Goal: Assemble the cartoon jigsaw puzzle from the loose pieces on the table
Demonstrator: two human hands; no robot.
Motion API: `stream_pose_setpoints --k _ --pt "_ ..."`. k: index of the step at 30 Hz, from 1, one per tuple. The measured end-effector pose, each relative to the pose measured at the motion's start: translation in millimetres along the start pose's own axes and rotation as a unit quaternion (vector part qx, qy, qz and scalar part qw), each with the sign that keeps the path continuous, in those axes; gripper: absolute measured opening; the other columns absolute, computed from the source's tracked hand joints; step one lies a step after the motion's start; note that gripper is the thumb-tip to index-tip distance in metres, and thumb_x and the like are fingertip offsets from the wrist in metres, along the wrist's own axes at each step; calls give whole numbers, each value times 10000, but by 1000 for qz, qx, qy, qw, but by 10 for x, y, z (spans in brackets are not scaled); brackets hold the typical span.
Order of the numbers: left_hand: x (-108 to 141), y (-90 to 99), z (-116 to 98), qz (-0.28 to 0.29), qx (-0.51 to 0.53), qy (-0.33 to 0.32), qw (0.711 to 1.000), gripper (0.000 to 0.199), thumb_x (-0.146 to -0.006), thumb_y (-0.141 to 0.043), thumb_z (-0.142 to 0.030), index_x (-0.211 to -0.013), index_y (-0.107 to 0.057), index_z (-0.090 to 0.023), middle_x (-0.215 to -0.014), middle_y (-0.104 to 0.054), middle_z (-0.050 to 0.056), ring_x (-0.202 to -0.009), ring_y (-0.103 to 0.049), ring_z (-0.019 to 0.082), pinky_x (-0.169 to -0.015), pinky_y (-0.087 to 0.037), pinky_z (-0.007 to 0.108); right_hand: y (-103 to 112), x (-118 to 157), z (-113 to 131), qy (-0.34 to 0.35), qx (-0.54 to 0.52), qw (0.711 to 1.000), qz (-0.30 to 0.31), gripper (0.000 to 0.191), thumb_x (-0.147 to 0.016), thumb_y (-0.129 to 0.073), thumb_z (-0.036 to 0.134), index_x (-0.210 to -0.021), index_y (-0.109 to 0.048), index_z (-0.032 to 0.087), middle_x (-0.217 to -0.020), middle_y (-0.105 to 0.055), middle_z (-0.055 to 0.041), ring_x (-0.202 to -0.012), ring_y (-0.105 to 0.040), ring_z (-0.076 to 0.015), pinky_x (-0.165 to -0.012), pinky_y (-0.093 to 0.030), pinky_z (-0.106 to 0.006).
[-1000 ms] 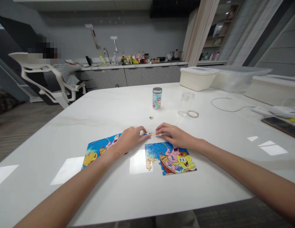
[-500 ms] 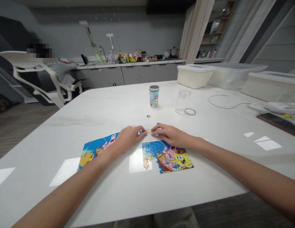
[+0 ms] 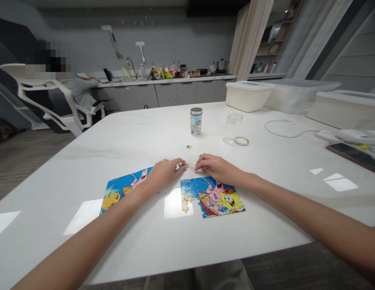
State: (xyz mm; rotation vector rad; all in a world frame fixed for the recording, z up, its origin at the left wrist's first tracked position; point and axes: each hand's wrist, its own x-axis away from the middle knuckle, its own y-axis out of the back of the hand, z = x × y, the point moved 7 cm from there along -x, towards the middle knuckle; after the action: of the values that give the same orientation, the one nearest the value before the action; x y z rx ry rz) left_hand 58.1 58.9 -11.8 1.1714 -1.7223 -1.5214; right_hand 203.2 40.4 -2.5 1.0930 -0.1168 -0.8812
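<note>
My left hand (image 3: 164, 172) is closed in a pinch on small joined jigsaw pieces (image 3: 184, 164), blue, red and yellow. Just across from it, my right hand (image 3: 219, 169) has its fingers curled together above the table; what they hold, if anything, is hard to make out. A blue bit of jigsaw piece (image 3: 200, 156) peeks out behind the right fingers. Below that hand lies the partly assembled cartoon puzzle (image 3: 216, 197), with a gap at its lower left. Partly under my left forearm is a cartoon picture sheet (image 3: 114, 195). One loose jigsaw piece (image 3: 189, 147) lies farther off.
A cartoon-printed jar (image 3: 196, 123) with a metal lid stands beyond the pieces. Right of it are a clear jar (image 3: 232, 127) and a ring-shaped lid (image 3: 242, 141). Storage boxes (image 3: 247, 96), a cable (image 3: 280, 135) and a phone (image 3: 356, 155) occupy the right side. A person sits back left.
My right hand has drawn slightly away from the left, and its fingers are closer together. The left hand keeps its pinch on the jigsaw pieces, almost unmoved.
</note>
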Motion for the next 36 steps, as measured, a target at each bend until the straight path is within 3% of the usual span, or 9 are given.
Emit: stream_pose_setpoints --k 5,10,16,20,25,29,36 --pt "4 -8 3 4 -2 -1 1000 353 -914 -415 -420 -1084 -666 -238 -716 -702 35 -662 -609 175 -578 -359 257 -42 13 -18 22 26 999 2 301 -856 -483 45 -1044 -642 218 -1153 -627 -64 -1087 -561 -183 -953 -464 -389" --pt "1 -39 15 7 -10 -14 1000 352 -921 -410 -444 -1078 -639 -229 -682 -682 25 -659 -605 177 -573 -352 257 -137 21 48 69 44 995 57 361 -905 -419 80 -1175 -605 231 -1289 -591 -39 -1253 -472 -200 -1034 -410 -451" --pt "-11 -50 14 2 -20 -10 1000 331 -917 -420 -457 -1071 -603 -229 -686 -674 18 -650 -595 179 -557 -338 255 -163 40 46 64 58 994 61 385 -914 -418 102 -1246 -559 237 -1372 -520 -32 -1326 -395 -206 -1072 -370 -474" --pt "-4 -27 -4 13 -17 -19 1000 337 -926 -394 -447 -1063 -612 -231 -664 -663 18 -623 -577 171 -559 -327 254 -181 50 71 69 57 993 77 386 -922 -398 103 -1260 -539 224 -1366 -527 -33 -1326 -394 -207 -1072 -369 -468" --pt "-4 -12 17 44 34 -54 997 299 -910 -431 -424 -1061 -628 -256 -573 -607 -27 -539 -532 139 -550 -307 244 -106 20 85 37 39 997 54 335 -937 -386 133 -1204 -564 227 -1277 -590 -64 -1219 -506 -198 -1014 -426 -433" --pt "-9 9 44 50 72 -49 995 237 -884 -484 -404 -987 -628 -246 -517 -552 -60 -494 -497 122 -542 -303 233 -77 15 55 23 34 999 26 328 -933 -383 120 -1184 -562 233 -1244 -606 -62 -1196 -519 -194 -1015 -421 -430" --pt "-11 33 40 48 102 -21 993 173 -867 -508 -373 -926 -568 -221 -486 -520 -77 -479 -472 128 -531 -295 230 -104 34 63 42 38 997 44 405 -866 -413 24 -1191 -541 228 -1308 -552 -76 -1199 -509 -196 -995 -433 -436"
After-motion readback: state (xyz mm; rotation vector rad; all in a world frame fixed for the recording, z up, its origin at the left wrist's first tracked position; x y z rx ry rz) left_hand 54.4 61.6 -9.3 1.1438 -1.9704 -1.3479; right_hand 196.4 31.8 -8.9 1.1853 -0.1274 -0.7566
